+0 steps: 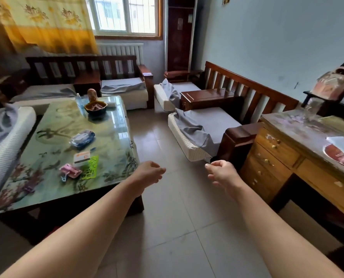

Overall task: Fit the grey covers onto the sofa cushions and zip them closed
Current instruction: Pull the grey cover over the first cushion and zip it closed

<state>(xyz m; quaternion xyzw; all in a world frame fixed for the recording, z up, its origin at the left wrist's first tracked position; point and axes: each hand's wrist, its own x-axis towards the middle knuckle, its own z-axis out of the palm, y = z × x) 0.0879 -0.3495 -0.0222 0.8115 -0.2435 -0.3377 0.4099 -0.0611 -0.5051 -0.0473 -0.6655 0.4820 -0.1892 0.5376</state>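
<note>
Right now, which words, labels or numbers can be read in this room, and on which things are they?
None can be read.
Coffee table: large brush characters under the glass, too blurred.
Small card: orange print, too small.
Blue packet: print blurred.
Red bag: pattern only, no clear text.

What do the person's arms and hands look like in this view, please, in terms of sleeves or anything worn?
Both forearms are bare right down to the frame's lower edge: no sleeve shows. The left hand and the right hand wear no gloves, and no watch, bracelet or ring is visible on either wrist or hand.
</note>
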